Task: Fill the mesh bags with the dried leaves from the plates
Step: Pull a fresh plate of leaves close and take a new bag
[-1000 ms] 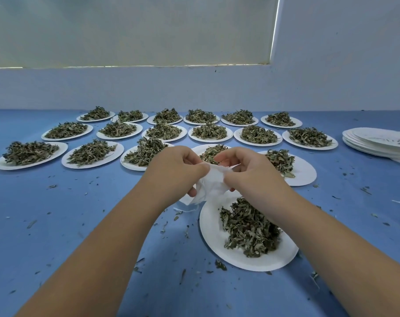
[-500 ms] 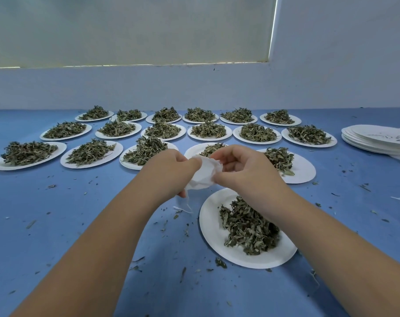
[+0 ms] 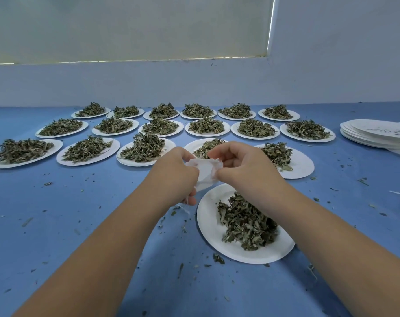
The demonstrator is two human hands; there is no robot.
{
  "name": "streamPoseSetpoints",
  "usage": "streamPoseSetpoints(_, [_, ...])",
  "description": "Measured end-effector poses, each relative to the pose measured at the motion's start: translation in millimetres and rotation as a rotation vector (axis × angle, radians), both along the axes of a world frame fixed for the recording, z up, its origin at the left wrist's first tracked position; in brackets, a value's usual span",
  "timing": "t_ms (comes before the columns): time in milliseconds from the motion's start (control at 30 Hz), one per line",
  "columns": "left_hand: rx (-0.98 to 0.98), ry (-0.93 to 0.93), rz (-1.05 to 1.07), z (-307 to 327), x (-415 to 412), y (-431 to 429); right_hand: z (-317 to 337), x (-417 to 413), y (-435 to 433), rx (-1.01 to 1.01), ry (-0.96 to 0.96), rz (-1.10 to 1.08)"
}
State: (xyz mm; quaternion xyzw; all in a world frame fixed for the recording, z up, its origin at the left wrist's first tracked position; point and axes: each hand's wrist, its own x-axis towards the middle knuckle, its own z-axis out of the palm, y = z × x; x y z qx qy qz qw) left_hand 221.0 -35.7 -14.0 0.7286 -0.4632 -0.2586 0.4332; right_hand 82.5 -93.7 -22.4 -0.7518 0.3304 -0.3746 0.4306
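Blue table [image 3: 57, 225] | left hand [image 3: 174, 177] and right hand [image 3: 244, 170] both pinch mesh bag [image 3: 204, 171] | dried leaves [image 3: 247, 223] on near plate [image 3: 208, 220] lie just near-right of bag | right hand nearer.

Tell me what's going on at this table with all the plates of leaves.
A person pinches a small white mesh bag between left hand and right hand, by the nearest plate of dried leaves. No leaves show in the bag. Rows of filled plates wait behind; a stack of empty plates sits far right.
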Motion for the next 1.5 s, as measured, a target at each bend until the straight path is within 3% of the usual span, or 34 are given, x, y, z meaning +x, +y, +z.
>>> streamPoseSetpoints(100, [-0.111, -0.208, 0.061, 2.0, 0.0, -0.5, 0.6, -1.6, 0.2, -0.008, 0.025, -0.009])
streamPoseSetpoints(233, [-0.198, -0.418, -0.013, 1.4, -8.7, 1.5, 0.8, -2.0, -0.8, -0.011, 0.055, -0.03])
streamPoseSetpoints(500, [-0.3, -0.53, 0.024, 0.0, -11.8, 2.3, 1.4, -5.8, -8.0, -0.069, 0.135, -0.057])
streamPoseSetpoints(700, [-0.333, -0.469, -0.139, 3.3, -2.5, 7.3, 8.6, -19.8, -16.7, 0.009, 0.17, -0.027])
streamPoseSetpoints(900, [-0.391, -0.27, -0.211, 3.3, -7.3, 7.9, 12.5, -28.9, -22.8, 0.011, 0.253, 0.071])
streamPoseSetpoints(1067, [-0.468, -0.361, -0.13, 5.5, -4.5, 9.5, 13.2, -43.3, -25.6, -0.001, 0.256, 0.029])
streamPoseSetpoints(1267, [-0.41, -0.578, -0.072, -0.9, -0.8, 6.7, 4.4, -54.3, -22.1, -0.325, 0.689, 0.125])
streamPoseSetpoints(1500, [-0.352, -0.606, -0.072, -6.5, -0.4, 4.0, -1.4, -47.9, -13.2, -0.419, 0.838, 0.191])
